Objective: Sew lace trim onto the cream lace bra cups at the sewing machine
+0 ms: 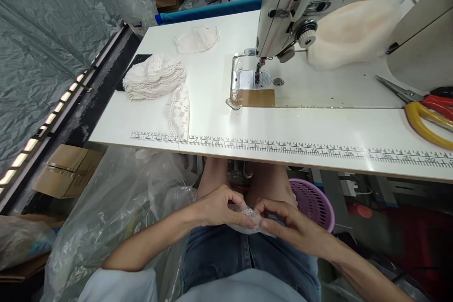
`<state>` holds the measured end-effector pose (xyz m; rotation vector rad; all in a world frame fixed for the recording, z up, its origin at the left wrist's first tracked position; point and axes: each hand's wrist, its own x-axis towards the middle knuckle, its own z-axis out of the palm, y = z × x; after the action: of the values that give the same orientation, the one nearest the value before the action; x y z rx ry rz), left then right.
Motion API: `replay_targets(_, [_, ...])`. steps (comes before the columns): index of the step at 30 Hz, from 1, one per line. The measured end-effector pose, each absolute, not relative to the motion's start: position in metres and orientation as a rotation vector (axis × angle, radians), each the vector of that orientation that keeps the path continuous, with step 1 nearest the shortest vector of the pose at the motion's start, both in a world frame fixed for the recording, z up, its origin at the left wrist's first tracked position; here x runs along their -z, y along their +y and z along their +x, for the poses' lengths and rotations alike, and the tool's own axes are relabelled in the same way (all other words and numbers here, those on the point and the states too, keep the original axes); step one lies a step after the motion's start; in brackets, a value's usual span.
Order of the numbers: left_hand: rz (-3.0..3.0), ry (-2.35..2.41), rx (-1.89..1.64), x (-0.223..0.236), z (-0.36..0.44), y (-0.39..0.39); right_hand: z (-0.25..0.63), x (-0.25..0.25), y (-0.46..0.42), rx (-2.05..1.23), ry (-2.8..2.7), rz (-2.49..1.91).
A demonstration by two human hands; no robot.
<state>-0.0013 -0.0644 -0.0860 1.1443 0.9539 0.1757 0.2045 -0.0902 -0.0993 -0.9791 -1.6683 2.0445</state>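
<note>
- White lace piece point(256, 218) above my denim shorts point(212, 257), long axis running roughly left to right.
- My left hand point(223, 206) and right hand point(292, 224) pinch it, hiding its ends.

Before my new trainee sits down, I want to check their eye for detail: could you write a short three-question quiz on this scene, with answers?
1. True or false: the left hand and right hand both hold the white cloth.
2. Which lies toward the right end of the table? (a) lace stack (b) scissors (c) cardboard box
3. Fill the gap: near the right hand, lower than the table, is a purple ____.

Key: 1. True. 2. b. 3. Basket.
</note>
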Motion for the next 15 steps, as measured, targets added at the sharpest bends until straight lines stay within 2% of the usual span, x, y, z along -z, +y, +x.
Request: replay_targets(15, [1.201, 0.833, -0.059, 0.085, -0.03, -0.062, 0.205, 0.1, -0.088, -2.193, -1.455, -1.082])
